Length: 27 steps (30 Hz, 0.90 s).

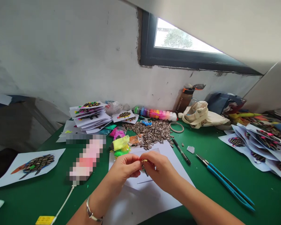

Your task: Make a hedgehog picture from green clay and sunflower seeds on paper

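Note:
Both hands meet over a white sheet of paper on the green table. My left hand, with a silver bangle on its wrist, has its thumb and fingers pressed together. Touching it, my right hand pinches a small bit of yellow material. What the left fingertips hold, if anything, is hidden. Under the hands lies a smaller white card with a dark shape on it, mostly covered. Just beyond are bags of yellow clay and a pile of striped seeds.
A black pen and blue-handled tweezers lie at the right. Stacks of seed pictures stand at left and right. A bird picture lies far left. Behind are a brown bottle and a cloth bag.

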Each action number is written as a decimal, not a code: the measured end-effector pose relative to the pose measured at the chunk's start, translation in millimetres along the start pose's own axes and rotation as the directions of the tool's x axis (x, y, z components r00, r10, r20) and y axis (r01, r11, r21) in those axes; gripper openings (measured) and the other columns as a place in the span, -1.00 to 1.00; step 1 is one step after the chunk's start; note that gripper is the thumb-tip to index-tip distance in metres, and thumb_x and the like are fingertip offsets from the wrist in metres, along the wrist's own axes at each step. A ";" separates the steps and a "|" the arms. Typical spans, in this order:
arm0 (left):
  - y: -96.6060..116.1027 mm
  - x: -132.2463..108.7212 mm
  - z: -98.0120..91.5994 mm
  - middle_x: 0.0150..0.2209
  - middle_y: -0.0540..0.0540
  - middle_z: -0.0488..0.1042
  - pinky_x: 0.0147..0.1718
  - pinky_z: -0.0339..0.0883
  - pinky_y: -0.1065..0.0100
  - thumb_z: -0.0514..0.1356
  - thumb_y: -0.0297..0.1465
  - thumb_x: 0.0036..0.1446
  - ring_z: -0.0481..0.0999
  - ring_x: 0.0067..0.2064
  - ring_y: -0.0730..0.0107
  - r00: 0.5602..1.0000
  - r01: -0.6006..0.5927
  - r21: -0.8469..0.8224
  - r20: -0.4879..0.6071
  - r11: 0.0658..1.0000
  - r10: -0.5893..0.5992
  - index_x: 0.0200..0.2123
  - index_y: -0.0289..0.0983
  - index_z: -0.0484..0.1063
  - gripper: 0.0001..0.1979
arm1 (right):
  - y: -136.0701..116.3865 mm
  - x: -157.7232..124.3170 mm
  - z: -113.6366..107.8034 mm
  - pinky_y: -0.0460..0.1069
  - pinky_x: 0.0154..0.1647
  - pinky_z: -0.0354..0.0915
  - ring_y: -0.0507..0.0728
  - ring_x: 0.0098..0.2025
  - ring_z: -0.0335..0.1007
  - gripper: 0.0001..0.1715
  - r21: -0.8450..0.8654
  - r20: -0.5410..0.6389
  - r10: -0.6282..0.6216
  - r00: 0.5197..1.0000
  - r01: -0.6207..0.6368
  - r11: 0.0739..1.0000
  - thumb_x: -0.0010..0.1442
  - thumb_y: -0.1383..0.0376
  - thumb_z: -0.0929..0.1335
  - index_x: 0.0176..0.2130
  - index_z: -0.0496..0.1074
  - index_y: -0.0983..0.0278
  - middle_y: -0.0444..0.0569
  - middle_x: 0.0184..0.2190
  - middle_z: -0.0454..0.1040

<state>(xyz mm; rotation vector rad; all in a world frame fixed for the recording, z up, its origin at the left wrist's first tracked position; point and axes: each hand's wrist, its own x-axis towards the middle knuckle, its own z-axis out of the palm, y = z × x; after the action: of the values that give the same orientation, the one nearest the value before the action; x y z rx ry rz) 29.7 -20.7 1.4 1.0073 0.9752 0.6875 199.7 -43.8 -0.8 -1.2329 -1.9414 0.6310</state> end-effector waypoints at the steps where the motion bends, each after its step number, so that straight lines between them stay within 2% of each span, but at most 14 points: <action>1: 0.3 0.0 0.0 -0.49 0.02 0.42 -0.38 0.28 0.42 0.40 -0.18 -0.13 0.36 -0.47 0.52 1.000 -0.012 0.013 0.004 1.000 0.012 -0.34 -0.30 0.55 -0.66 | 0.6 -0.3 -0.4 -0.11 -0.35 0.17 0.02 -0.36 0.29 -0.75 -0.011 0.011 -0.021 1.000 0.021 1.000 0.22 0.48 0.26 -0.26 0.48 0.23 -0.12 -0.40 0.44; 4: 1.6 -0.6 -0.2 -0.50 0.01 0.41 -0.39 0.27 0.42 0.37 -0.18 -0.10 0.34 -0.46 0.50 0.999 -0.042 0.054 0.002 0.998 0.042 -0.34 -0.32 0.57 -0.67 | 2.1 -0.9 -2.9 -0.10 -0.35 0.18 0.04 -0.36 0.31 -0.76 -0.048 0.018 -0.037 0.999 0.038 0.998 0.29 0.39 0.23 -0.27 0.48 0.24 -0.09 -0.41 0.45; 8: 1.0 -0.7 -1.6 -0.51 0.00 0.41 -0.40 0.27 0.42 0.36 -0.19 -0.05 0.35 -0.46 0.49 0.996 -0.085 0.077 -0.016 0.993 0.086 -0.45 -0.33 0.53 -0.71 | 1.7 -0.7 -5.9 -0.10 -0.35 0.18 0.03 -0.38 0.31 -0.80 -0.074 -0.003 0.026 1.000 -0.026 0.997 0.27 0.38 0.26 -0.33 0.45 0.25 -0.11 -0.43 0.45; 15: -1.5 1.4 -3.2 -0.64 0.05 0.38 -0.59 0.17 0.46 0.38 -0.13 -0.10 0.31 -0.62 0.54 0.997 -0.054 0.057 -0.045 0.997 0.057 -0.58 -0.30 0.41 -0.64 | -0.9 -0.4 -5.4 -0.14 -0.56 0.09 -0.03 -0.57 0.15 -0.89 0.069 -0.001 0.180 0.984 -0.179 0.981 0.18 0.32 0.31 -0.41 0.29 0.23 -0.24 -0.60 0.28; 17: -1.6 0.8 -2.9 -0.62 0.04 0.39 -0.57 0.22 0.46 0.38 -0.14 -0.09 0.32 -0.60 0.54 0.997 -0.062 0.036 -0.051 0.997 0.064 -0.56 -0.30 0.42 -0.65 | 1.0 -0.1 -5.7 -0.13 -0.55 0.13 -0.02 -0.57 0.19 -0.93 0.102 -0.017 0.201 0.979 -0.199 0.975 0.22 0.29 0.27 -0.33 0.32 0.23 -0.23 -0.59 0.30; 20: -1.0 -1.1 -1.6 -0.53 0.02 0.45 -0.44 0.32 0.43 0.38 -0.16 -0.07 0.40 -0.51 0.52 0.997 -0.068 -0.023 -0.044 0.997 0.067 -0.40 -0.31 0.52 -0.68 | 5.6 0.1 -5.6 -0.09 -0.44 0.27 0.03 -0.46 0.36 -0.78 0.135 -0.033 0.171 0.985 -0.165 0.977 0.29 0.28 0.19 -0.13 0.36 0.24 -0.11 -0.46 0.45; 22: -0.4 -1.8 -0.8 -0.49 0.01 0.47 -0.38 0.35 0.41 0.39 -0.16 -0.09 0.43 -0.46 0.49 0.997 -0.064 -0.052 -0.035 0.997 0.062 -0.32 -0.31 0.54 -0.65 | 8.3 0.2 -5.4 -0.07 -0.34 0.32 0.05 -0.35 0.45 -0.70 0.145 -0.029 0.138 0.990 -0.132 0.981 0.32 0.27 0.15 -0.08 0.37 0.24 -0.01 -0.31 0.52; 24: -0.4 -1.5 -0.7 -0.49 -0.01 0.48 -0.38 0.36 0.40 0.40 -0.16 -0.10 0.44 -0.46 0.48 0.998 -0.059 -0.050 -0.034 0.997 0.057 -0.34 -0.32 0.54 -0.65 | 9.4 0.4 -5.7 -0.07 -0.33 0.33 0.06 -0.32 0.48 -0.70 0.154 -0.024 0.140 0.990 -0.134 0.979 0.33 0.27 0.15 -0.11 0.40 0.24 0.00 -0.27 0.54; 27: -2.7 1.2 -2.9 -0.56 -0.01 0.47 -0.48 0.32 0.42 0.38 -0.12 -0.09 0.41 -0.54 0.50 0.997 -0.063 -0.002 -0.046 0.998 0.063 -0.47 -0.33 0.49 -0.64 | 7.2 0.7 -8.8 -0.12 -0.50 0.21 0.00 -0.52 0.35 -0.72 0.086 0.021 0.171 0.985 -0.172 0.981 0.28 0.25 0.22 -0.38 0.42 0.25 -0.12 -0.53 0.47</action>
<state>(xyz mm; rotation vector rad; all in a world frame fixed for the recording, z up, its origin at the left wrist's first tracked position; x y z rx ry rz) 27.7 -19.7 -2.0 1.0270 0.9849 0.7669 210.4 -40.0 -0.4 -1.3535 -1.8105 0.8055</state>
